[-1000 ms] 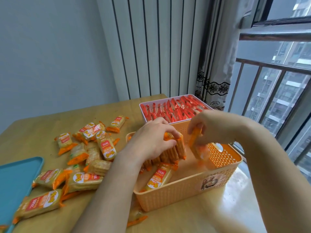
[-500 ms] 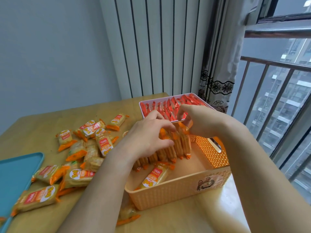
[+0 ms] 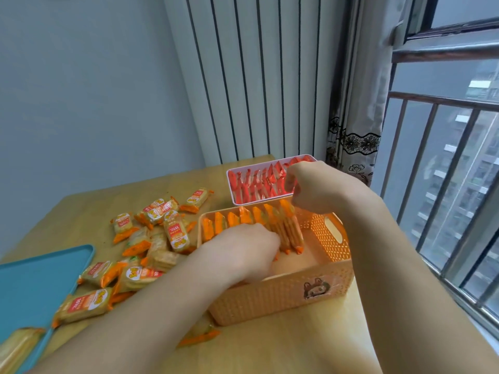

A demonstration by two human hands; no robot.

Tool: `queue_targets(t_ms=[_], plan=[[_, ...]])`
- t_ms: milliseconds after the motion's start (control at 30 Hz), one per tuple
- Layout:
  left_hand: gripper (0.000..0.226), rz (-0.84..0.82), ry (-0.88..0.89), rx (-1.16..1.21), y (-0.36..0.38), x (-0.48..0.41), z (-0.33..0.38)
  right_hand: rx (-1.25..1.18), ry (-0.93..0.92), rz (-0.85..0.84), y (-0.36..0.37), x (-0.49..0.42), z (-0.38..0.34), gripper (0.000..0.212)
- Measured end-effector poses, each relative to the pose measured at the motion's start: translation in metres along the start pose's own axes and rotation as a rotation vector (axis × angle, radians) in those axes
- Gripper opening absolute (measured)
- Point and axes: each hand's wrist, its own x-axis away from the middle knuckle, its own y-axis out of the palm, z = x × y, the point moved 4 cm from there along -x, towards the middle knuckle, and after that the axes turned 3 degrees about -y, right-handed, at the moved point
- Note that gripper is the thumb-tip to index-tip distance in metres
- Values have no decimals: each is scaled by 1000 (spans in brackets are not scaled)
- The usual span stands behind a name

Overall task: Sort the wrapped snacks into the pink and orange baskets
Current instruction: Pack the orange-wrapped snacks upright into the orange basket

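Centre-right of the frame, the left hand has dropped into the orange basket, fingers curled out of sight, grip unclear; the right hand, loosely curled, steadies the upright cracker row. Loose packs remain left; the pink basket looks full.

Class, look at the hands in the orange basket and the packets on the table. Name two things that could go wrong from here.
1. The cracker packets stand on edge in a row in the orange basket, with bare floor in front; if the left hand lifts away, the row might topple.
2. One packet lies by the near table edge, partly under the left forearm; a sweep of that arm could push it off.
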Motion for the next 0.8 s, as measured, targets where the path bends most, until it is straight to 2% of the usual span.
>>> queue_targets(t_ms=[67, 167, 333, 433, 533, 600, 700, 800], plan=[[16, -57, -1, -30, 2, 0, -1, -17, -12, -2, 0, 1, -2, 23], [16, -133, 11, 45, 7, -2, -6, -33, -34, -23, 1, 2, -6, 21], [14, -28, -26, 125, 15, -3, -14, -72, -39, -52, 0, 3, -4, 19], [27, -11, -34, 294, 9, 2, -22, -75, -24, -41, -4, 4, 1, 18], [59, 140, -69, 669, -19, 15, -33, -142, -8, -35, -12, 3, 4, 14], [72, 333, -99, 889, -34, 15, -40, -355, 8, -124, -12, 5, 4, 27], [73, 567, -107, 1005, -41, 5, -31, -578, -18, -235, -13, 13, -6, 33], [75, 640, -82, 1072, -45, -10, -19, -498, -61, -148, -19, 13, -4, 27]])
